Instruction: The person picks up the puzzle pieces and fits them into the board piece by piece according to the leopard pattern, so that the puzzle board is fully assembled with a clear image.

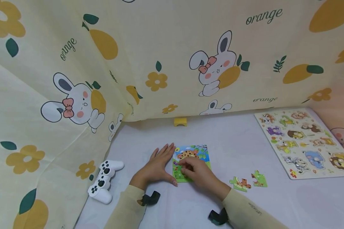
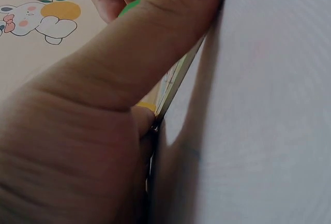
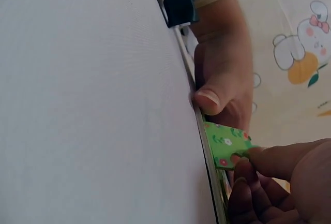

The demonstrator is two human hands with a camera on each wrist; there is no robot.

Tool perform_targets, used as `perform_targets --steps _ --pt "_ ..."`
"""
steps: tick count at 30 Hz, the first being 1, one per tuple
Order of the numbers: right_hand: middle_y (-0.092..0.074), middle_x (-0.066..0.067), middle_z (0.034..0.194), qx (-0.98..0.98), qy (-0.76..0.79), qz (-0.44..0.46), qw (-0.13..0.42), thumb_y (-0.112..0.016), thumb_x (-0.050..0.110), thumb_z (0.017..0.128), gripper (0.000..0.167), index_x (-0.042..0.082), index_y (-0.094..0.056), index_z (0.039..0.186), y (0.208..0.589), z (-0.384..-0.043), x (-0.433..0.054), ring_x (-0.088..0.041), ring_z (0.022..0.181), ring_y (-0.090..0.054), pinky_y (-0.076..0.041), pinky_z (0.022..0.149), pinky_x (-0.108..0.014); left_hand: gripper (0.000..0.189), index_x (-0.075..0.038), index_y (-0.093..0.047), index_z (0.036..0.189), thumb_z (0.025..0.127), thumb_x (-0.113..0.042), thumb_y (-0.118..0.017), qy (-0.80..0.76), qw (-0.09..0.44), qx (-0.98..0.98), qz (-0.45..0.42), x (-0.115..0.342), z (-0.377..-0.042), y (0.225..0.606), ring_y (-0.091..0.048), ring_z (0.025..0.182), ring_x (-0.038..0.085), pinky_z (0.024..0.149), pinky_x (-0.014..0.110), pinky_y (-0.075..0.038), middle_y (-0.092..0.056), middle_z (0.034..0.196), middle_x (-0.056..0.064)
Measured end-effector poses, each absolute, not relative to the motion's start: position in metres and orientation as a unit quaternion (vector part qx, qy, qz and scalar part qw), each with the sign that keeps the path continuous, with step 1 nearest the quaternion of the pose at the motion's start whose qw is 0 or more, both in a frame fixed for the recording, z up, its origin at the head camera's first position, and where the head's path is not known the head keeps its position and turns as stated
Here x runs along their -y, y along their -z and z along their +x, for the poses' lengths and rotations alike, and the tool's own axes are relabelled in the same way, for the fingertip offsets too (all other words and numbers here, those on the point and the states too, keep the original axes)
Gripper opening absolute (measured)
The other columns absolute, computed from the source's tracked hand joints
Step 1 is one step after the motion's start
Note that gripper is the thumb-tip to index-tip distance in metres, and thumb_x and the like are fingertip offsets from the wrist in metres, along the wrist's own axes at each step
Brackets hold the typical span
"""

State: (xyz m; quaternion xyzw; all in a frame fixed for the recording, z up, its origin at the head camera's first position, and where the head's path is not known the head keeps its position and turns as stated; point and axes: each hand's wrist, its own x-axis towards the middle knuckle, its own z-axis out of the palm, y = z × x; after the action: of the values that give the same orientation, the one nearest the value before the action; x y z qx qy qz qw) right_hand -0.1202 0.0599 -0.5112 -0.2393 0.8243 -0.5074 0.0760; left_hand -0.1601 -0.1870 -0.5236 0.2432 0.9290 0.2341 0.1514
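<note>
A small square jigsaw puzzle [image 1: 202,149] with a spotted animal on a blue and green scene lies on the white table. My right hand [image 1: 200,173] reaches over its lower part and hides some of it. Thumb and fingertips there pinch a green puzzle piece [image 3: 226,144] with flowers, seen tilted up from the puzzle in the right wrist view. My left hand [image 1: 159,165] lies flat along the puzzle's left side, fingers straight and thumb [image 2: 155,43] stretched toward its lower left corner. To the right lie two loose pieces, one green and brown [image 1: 240,183], one mostly green [image 1: 259,178].
A large board of animal shapes [image 1: 304,143] lies at the far right. On the left is a white game controller [image 1: 104,181], beside the printed curtain [image 1: 166,57]. A yellow block [image 1: 180,121] sits at the curtain's foot. Dark wrist cameras [image 1: 151,198] show below the hands.
</note>
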Motion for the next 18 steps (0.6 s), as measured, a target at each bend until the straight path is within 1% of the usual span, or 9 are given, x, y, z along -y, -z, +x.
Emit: perform_targets --steps 2,4,9,10,18 --pt "-0.066 0.006 0.100 -0.835 0.491 -0.238 0.068 -0.074 0.003 0.103 0.019 0.006 -0.075 0.122 0.511 -0.120 -0.058 -0.013 0.088 -0.060 -0.056 0.077 -0.031 0.149 -0.015 -0.020 0.176 0.062 -0.075 -0.095 -0.232 0.150 -0.929 0.245 0.187 -0.160 0.523 0.004 0.165 0.017 0.130 0.048 0.009 -0.007 0.181 -0.007" --pt "-0.066 0.006 0.103 -0.855 0.460 -0.235 0.054 -0.077 0.005 0.101 0.022 0.006 -0.076 0.123 0.511 -0.119 -0.056 -0.012 0.089 -0.058 -0.054 0.077 -0.031 0.150 -0.015 -0.019 0.176 0.062 -0.075 -0.095 -0.232 0.149 -0.929 0.246 0.187 -0.160 0.523 0.004 0.165 0.017 0.130 0.049 0.008 -0.006 0.181 -0.007" --pt "-0.056 0.003 0.106 -0.904 0.362 -0.223 0.041 -0.086 0.014 0.096 0.036 0.004 -0.078 0.129 0.514 -0.118 -0.049 -0.012 0.091 -0.049 -0.050 0.074 -0.031 0.150 -0.015 -0.019 0.176 0.061 -0.075 -0.096 -0.231 0.147 -0.930 0.245 0.186 -0.160 0.523 0.004 0.165 0.017 0.130 0.049 0.008 -0.006 0.181 -0.007" --pt "-0.054 0.003 0.103 -0.909 0.351 -0.222 0.042 -0.086 0.016 0.096 0.038 0.003 -0.078 0.130 0.515 -0.118 -0.048 -0.013 0.089 -0.048 -0.050 0.072 -0.031 0.150 -0.015 -0.019 0.176 0.061 -0.075 -0.096 -0.230 0.147 -0.930 0.245 0.186 -0.160 0.524 0.004 0.165 0.016 0.130 0.048 0.008 -0.005 0.181 -0.007" --pt "-0.058 0.003 0.097 -0.920 0.318 -0.226 0.049 -0.085 0.016 0.097 0.036 0.002 -0.078 0.129 0.513 -0.115 -0.045 -0.012 0.083 -0.051 -0.052 0.072 -0.033 0.151 -0.015 -0.019 0.176 0.061 -0.075 -0.096 -0.230 0.145 -0.931 0.245 0.187 -0.161 0.526 0.004 0.165 0.017 0.130 0.049 0.008 -0.005 0.181 -0.008"
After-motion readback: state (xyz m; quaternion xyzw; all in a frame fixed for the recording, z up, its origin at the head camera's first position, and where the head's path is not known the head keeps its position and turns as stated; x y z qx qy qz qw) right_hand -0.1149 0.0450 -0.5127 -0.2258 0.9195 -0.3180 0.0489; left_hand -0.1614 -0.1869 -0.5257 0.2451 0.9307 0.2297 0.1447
